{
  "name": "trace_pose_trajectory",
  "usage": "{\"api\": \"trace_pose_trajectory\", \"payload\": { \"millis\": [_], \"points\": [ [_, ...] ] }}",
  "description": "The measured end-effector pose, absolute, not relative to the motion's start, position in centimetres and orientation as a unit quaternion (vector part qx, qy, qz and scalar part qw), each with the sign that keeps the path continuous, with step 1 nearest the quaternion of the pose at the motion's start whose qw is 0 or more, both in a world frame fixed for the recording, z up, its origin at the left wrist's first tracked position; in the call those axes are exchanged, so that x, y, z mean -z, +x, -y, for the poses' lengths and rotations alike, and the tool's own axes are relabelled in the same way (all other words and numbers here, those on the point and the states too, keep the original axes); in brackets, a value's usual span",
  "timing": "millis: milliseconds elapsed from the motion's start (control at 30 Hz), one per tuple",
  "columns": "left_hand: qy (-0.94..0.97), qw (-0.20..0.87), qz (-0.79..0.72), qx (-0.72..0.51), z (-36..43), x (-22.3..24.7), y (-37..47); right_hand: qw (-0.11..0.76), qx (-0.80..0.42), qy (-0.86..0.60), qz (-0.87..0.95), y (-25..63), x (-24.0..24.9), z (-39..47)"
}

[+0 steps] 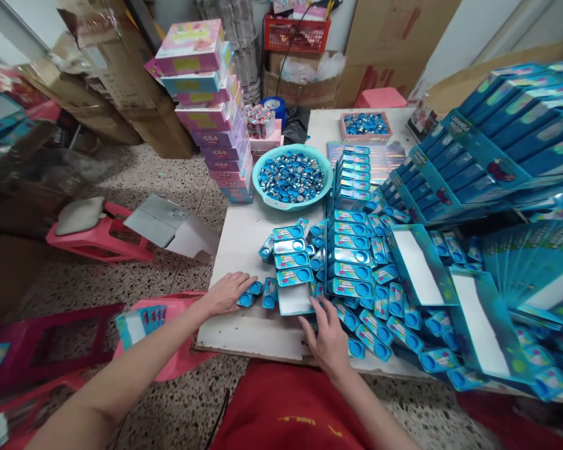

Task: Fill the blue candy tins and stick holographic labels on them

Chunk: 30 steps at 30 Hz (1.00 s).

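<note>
At the near edge of the white table (244, 337), an open blue display tray (294, 301) stands between the two hands. Four small CARAMELO boxes (294, 276) occupy its far part; the near part shows white base, so it is judged partly filled.

The left hand (229, 292) lies to the left, its fingers over loose blue boxes (246, 300); whether it grips one cannot be told. The right hand (329, 337) is at the tray's near right corner, thumb and fingers apart, holding nothing visible; contact with the corner is unclear.

Done, by appearance: a filled row (349, 270) just to the right, another (354, 176) beyond it, and stacked filled trays (488, 156) at far right.

Outstanding: two trays with bare white bases, one nearer (488, 325), one farther (420, 265), and a heap of loose boxes (375, 340) near right.
</note>
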State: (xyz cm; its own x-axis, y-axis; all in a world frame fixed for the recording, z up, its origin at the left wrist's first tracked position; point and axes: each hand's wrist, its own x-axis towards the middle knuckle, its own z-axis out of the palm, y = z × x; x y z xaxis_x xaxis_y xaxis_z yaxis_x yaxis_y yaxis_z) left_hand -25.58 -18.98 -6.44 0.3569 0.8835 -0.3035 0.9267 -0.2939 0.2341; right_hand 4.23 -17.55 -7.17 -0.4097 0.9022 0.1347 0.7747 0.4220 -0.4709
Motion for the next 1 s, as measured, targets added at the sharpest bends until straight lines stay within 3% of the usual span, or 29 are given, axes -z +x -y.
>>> {"api": "trace_pose_trajectory", "payload": {
  "millis": [367, 533, 700, 833, 1000],
  "points": [
    [0.702, 0.13, -0.696, 0.079, 22.0, 6.6, -23.4, 0.233, -0.22, -0.493, 0.809, 5.0, 7.8, 16.4],
    [0.589, 0.103, -0.801, -0.033, 22.5, 0.4, -23.1, 0.251, -0.303, -0.542, 0.742, 4.4, 7.2, 16.1],
    [0.635, 0.179, -0.734, -0.162, 21.5, -5.9, -17.6, 0.284, -0.373, -0.557, 0.685, 3.9, 7.1, 15.9],
    [0.733, 0.08, -0.651, -0.181, 18.9, -3.9, -12.7, 0.318, -0.36, -0.532, 0.697, 3.9, 7.7, 16.1],
    [0.758, -0.016, -0.649, -0.063, 16.8, -1.7, -10.7, 0.341, -0.327, -0.518, 0.713, 3.8, 8.4, 16.3]
  ]
}}
